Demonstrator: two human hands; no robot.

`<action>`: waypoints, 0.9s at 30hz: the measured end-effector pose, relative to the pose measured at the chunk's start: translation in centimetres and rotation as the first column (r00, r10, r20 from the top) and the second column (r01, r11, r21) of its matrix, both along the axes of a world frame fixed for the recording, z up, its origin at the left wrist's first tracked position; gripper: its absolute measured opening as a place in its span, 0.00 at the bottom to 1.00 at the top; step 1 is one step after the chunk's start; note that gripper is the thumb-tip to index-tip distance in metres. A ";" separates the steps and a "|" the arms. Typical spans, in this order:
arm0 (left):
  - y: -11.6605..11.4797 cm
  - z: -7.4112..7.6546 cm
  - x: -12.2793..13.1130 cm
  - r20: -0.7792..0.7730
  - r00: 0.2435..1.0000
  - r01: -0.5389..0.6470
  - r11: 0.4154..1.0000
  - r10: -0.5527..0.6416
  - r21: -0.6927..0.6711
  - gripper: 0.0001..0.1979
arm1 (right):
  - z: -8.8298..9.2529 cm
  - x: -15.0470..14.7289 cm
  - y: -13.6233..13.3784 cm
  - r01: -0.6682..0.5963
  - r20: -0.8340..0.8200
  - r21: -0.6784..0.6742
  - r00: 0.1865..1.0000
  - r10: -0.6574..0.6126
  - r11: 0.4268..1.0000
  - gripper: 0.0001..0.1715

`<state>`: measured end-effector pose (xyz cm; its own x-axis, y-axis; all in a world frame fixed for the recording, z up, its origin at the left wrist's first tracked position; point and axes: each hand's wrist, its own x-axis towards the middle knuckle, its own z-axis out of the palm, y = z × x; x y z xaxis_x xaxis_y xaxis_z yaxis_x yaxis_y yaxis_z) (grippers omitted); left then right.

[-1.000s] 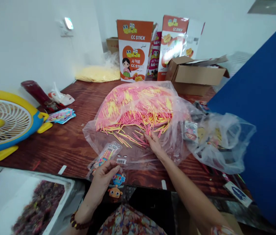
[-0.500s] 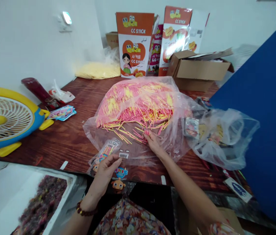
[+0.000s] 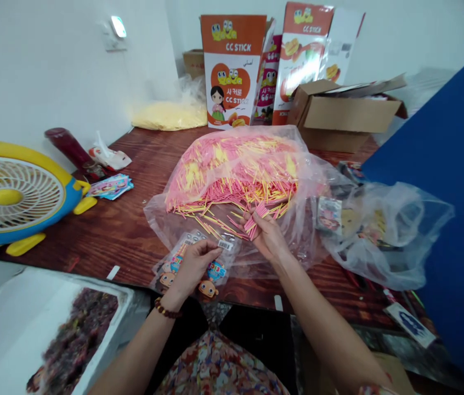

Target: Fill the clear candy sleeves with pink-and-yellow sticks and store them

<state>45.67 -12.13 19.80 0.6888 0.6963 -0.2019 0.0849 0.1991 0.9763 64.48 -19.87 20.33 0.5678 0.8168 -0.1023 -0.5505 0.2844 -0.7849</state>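
Between the thumb and fingers of my right hand [image 3: 269, 236] is a small bundle of pink sticks [image 3: 256, 219], held tilted in front of the heap. My left hand [image 3: 197, 266] pinches a clear printed packet [image 3: 216, 270] near its barcode, with a cartoon face at the lower end. Partly under that hand lie more printed packets [image 3: 167, 278]. Just beyond both hands, a large clear plastic bag [image 3: 156, 211] lies open toward me. Pink and yellow sticks [image 3: 232, 189] fill it, and several lie loose at its mouth.
A yellow and blue fan [image 3: 65, 189] stands at the left, near a dark red bottle [image 3: 67, 147]. Cartons [image 3: 232, 71] and an open cardboard box [image 3: 345, 115] line the back. At right is a clear bag [image 3: 400, 236] beside a blue panel [image 3: 458, 219]. A white foam box [image 3: 18, 312] sits front left.
My right hand has turned and lifted slightly, bringing the pink stick bundle into clearer view. The left hand has moved up and right with its packet, closer to the right hand.
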 end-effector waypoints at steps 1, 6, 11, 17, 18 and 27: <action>0.2 -0.1 0.2 -0.002 1.000 0.011 1.000 -0.011 0.011 0.14 | 0.3 -0.4 0.1 0.005 -0.005 0.017 1.000 -0.005 1.000 0.13; 0.7 0.0 0.7 -0.033 0.997 0.069 0.997 -0.069 0.014 0.14 | 1.0 -1.7 0.5 0.002 0.040 0.021 0.999 -0.003 1.000 0.13; 1.2 0.0 0.3 -0.056 0.991 0.120 0.993 -0.119 0.015 0.14 | 1.8 -0.9 -0.5 -0.036 0.487 -0.106 0.870 0.083 0.994 0.14; 1.6 -0.1 0.3 -0.062 0.980 0.194 0.980 -0.191 0.049 0.13 | 2.6 -0.7 -1.5 -0.022 0.896 -0.253 0.371 0.243 0.967 0.08; 1.6 0.0 0.3 -0.069 0.978 0.203 0.977 -0.199 0.061 0.13 | 2.4 -0.9 -1.4 -0.017 0.914 -0.263 0.315 0.255 0.965 0.08; 1.0 0.9 0.3 -0.116 0.955 0.293 0.921 -0.271 0.257 0.17 | 1.9 -0.4 -1.5 -0.040 0.864 -0.309 0.405 0.298 0.950 0.05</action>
<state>45.93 -11.14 20.74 0.8545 0.5107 -0.0948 0.1756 -0.1122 0.9780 64.04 -21.38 22.26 0.2905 0.9362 0.1978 0.4825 0.0351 -0.8752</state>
